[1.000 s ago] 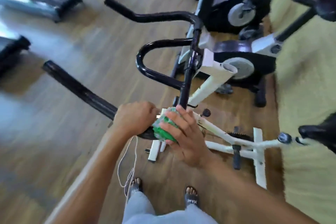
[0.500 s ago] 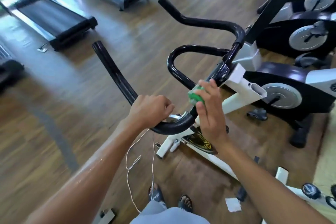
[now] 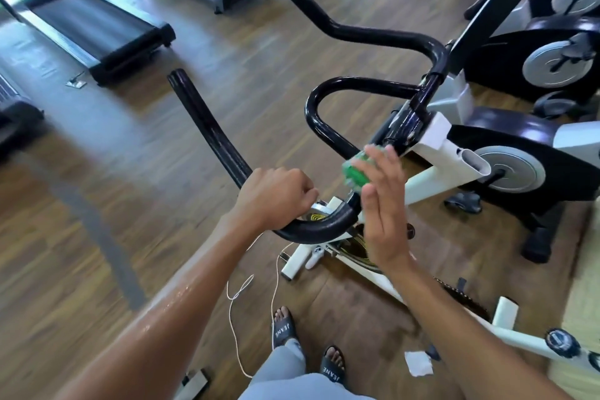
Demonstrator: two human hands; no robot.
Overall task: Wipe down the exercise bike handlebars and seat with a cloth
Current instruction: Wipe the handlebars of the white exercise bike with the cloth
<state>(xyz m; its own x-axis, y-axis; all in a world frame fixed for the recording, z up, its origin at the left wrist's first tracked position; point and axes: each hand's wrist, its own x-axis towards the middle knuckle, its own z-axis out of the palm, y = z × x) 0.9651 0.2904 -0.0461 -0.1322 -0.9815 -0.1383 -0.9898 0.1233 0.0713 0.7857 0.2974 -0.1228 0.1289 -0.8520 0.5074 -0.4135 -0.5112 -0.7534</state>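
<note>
The black handlebars (image 3: 328,227) of a white exercise bike (image 3: 431,169) curve through the middle of the view. My left hand (image 3: 276,195) is closed around the near bend of the left bar. My right hand (image 3: 381,204) presses a green cloth (image 3: 355,174) against the inner bar near the stem, fingers extended upward. The left bar end (image 3: 201,114) points away toward the floor. The bike's seat is out of view.
Two treadmills (image 3: 97,29) stand at the back left. Other exercise bikes (image 3: 535,81) crowd the right side. A white cord (image 3: 253,289) hangs by my sandalled feet (image 3: 282,328). A white scrap of paper (image 3: 418,364) lies on the wooden floor.
My right hand has slid the green cloth up along the bar from the near bend toward the stem. My left hand has kept its grip; my head has lifted.
</note>
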